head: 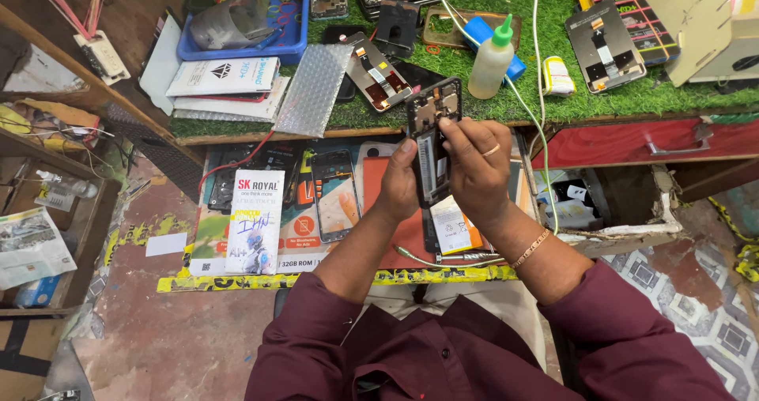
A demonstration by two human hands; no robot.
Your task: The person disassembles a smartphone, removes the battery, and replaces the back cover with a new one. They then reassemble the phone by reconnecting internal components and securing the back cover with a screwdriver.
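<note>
Head view looked down on an opened phone frame (432, 136) held up between both hands above the person's lap. Its long axis ran away from the person, tilted slightly right at the far end, with the camera cut-outs at the far end and the exposed inner side facing the camera. The left hand (398, 184) gripped the near left edge, fingers wrapped behind and thumb on the rim. The right hand (477, 164), wearing a ring, clasped the right edge with fingertips (449, 124) pressed on the upper middle of the frame.

Below the hands sat a lower table (237, 271) edged in yellow tape, carrying an orange mat (379, 188), a phone (336, 195) lying face up and a white box (254, 233). Beyond it, a higher table covered in green turf (632, 97) held a plastic bottle with a green nozzle (490, 61), loose screen assemblies (605, 45) and a blue tray (253, 45). A red drawer (648, 140) stood to the right above a patterned tile floor (696, 290).
</note>
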